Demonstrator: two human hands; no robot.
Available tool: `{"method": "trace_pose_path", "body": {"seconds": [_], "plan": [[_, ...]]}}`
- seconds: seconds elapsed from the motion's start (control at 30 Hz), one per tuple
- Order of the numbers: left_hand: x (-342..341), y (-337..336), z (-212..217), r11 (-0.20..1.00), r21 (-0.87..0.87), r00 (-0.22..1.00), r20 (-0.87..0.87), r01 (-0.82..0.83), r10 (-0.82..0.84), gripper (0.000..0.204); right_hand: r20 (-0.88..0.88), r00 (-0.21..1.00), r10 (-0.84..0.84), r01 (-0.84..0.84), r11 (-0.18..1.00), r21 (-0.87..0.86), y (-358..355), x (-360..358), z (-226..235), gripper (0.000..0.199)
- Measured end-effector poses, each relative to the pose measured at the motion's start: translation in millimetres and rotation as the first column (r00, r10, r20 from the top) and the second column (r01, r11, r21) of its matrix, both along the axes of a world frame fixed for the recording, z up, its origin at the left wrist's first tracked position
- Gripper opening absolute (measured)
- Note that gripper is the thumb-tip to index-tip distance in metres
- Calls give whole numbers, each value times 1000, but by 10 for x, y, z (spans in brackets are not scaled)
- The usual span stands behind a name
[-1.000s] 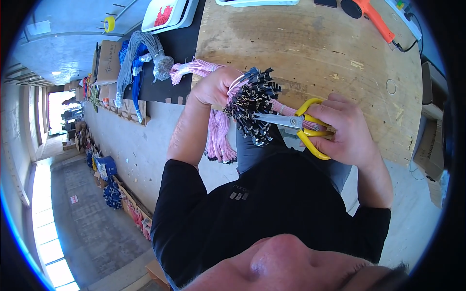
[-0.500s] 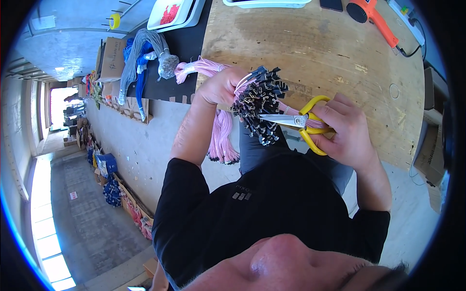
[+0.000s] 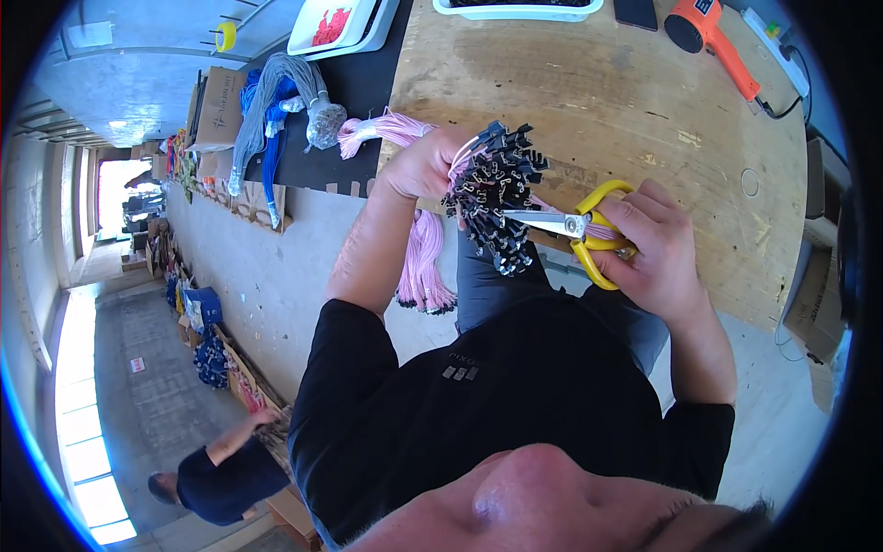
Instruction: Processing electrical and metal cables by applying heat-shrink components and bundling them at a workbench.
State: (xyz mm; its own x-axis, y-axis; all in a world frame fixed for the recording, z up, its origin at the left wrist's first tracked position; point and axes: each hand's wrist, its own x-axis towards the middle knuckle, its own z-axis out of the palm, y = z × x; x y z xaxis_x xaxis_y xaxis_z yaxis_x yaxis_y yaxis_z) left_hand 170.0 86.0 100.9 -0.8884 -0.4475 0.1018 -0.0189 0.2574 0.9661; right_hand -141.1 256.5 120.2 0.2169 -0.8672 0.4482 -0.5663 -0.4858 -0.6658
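My left hand (image 3: 430,164) is closed round a bundle of pink wires whose ends carry many small black connectors (image 3: 501,189). The connectors fan out in front of my fingers. In my right hand (image 3: 655,241) is a pair of scissors (image 3: 598,195) with yellow handles, fingers through the loops. The blades lie close together, their tips among the right side of the connectors. Pink wires show behind the scissors. A tied pink wire bundle (image 3: 391,127) lies on the table edge beyond my left hand, and another pink bundle (image 3: 425,262) with black ends hangs below my left wrist.
On the black surface at left are grey wires (image 3: 283,92), blue wires (image 3: 267,152) and a white tray (image 3: 324,32) of red pieces. An orange heat gun (image 3: 713,41), phone (image 3: 636,13) and white bin (image 3: 515,11) stand at the table's back. A person (image 3: 221,474) works at lower left.
The scissors have shifted slightly and their blades now lie closer together. At lower left, another person has come much more into view. My left hand still holds the bundle.
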Motion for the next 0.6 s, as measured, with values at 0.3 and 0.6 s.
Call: {"method": "trace_pose_path", "body": {"seconds": [0.3, 0.6], "plan": [[9, -16, -3, 998, 26, 997, -38, 62, -61, 28, 8, 999, -53, 53, 998, -28, 42, 7, 7, 43], [37, 104, 40, 953, 267, 989, 70, -142, 128, 36, -86, 994, -67, 66, 998, -11, 81, -34, 93, 42]]}}
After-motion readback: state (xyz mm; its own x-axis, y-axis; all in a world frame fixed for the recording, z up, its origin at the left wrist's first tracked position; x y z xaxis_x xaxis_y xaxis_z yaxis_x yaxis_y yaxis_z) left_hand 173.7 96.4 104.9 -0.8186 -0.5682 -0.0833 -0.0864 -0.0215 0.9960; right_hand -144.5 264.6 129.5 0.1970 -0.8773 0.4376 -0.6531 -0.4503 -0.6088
